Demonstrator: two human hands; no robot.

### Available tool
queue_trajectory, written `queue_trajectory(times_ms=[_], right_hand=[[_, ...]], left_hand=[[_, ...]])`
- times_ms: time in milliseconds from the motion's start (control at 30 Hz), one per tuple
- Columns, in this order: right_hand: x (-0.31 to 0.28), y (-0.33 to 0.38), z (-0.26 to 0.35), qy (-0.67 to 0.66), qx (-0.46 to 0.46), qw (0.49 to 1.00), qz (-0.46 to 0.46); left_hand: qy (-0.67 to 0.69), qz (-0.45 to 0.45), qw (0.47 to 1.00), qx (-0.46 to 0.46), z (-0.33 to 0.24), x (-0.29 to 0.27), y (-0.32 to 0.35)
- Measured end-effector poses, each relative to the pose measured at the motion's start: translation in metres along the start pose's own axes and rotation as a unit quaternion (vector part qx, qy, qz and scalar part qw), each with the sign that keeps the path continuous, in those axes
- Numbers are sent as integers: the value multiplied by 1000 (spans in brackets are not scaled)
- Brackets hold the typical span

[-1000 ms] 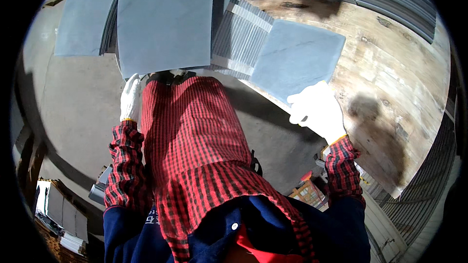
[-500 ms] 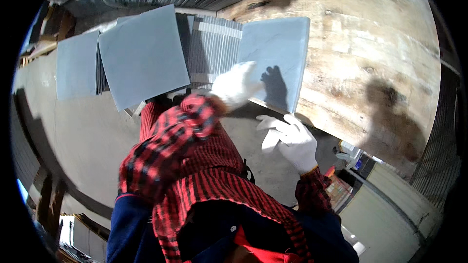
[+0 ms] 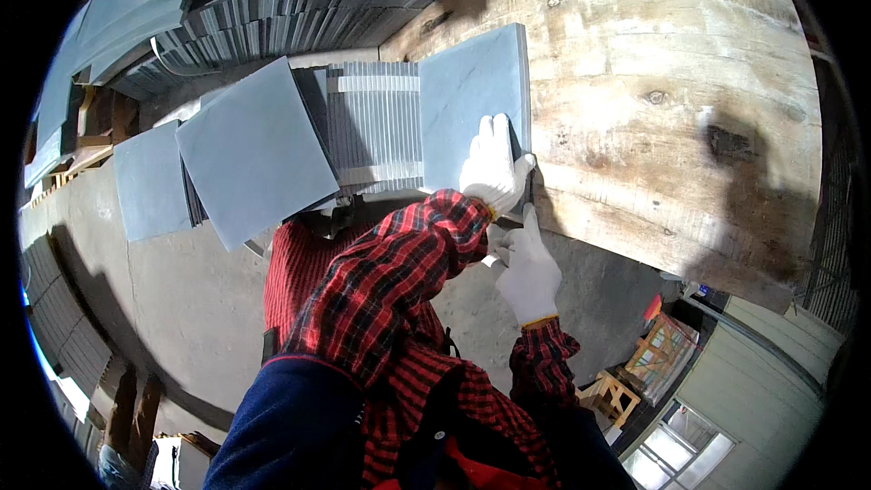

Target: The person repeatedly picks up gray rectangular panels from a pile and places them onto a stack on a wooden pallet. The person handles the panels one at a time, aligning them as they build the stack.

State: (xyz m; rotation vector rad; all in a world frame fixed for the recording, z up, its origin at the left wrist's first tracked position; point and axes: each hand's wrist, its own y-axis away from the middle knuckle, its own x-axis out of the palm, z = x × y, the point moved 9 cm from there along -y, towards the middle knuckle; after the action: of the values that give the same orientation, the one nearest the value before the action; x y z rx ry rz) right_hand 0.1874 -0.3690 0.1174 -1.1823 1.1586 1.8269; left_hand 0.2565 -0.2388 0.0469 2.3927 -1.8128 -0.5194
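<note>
My left hand (image 3: 494,171), in a white glove, lies flat with fingers stretched on the face of a grey square stone tile (image 3: 472,68), close to its right edge. That tile is the outermost of a row of tiles (image 3: 376,132) on edge, banded by pale strips. My right hand (image 3: 528,274), gloved too, is just below, at the tile's near lower corner. One finger points up to that corner, the others are apart and partly bent. Nothing shows in either hand.
On the left, a large grey tile (image 3: 259,150) leans in front of another tile stack (image 3: 150,181). A worn wooden board (image 3: 671,118) spans the right. Many more slabs (image 3: 308,0) stand along the back. Below right are a wooden crate (image 3: 662,358) and a pale panel (image 3: 753,381).
My left hand has moved right, from above the tile's near edge onto its face. My right hand has risen to the tile's lower corner. The whole view has shifted.
</note>
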Motion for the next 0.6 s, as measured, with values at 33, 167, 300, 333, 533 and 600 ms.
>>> queue_trajectory(times_ms=[33,167,300,333,533,600], right_hand=[[0,-1,-3,-17,10,1000,13],[-1,-2,-3,35,2,999,21],[-4,-3,6,98,-29,995,10],[-2,-3,5,110,-32,993,10],[-23,0,12,-63,-16,998,6],[-28,-5,-4,-232,-3,973,1]], left_hand=[[8,2,1000,2,-2,-1,0],[50,20,999,3,-3,-1,-3],[-3,-51,998,37,6,-1,2],[-13,-59,997,43,11,-3,3],[11,-34,998,57,20,-21,9],[30,-19,999,42,26,-27,11]])
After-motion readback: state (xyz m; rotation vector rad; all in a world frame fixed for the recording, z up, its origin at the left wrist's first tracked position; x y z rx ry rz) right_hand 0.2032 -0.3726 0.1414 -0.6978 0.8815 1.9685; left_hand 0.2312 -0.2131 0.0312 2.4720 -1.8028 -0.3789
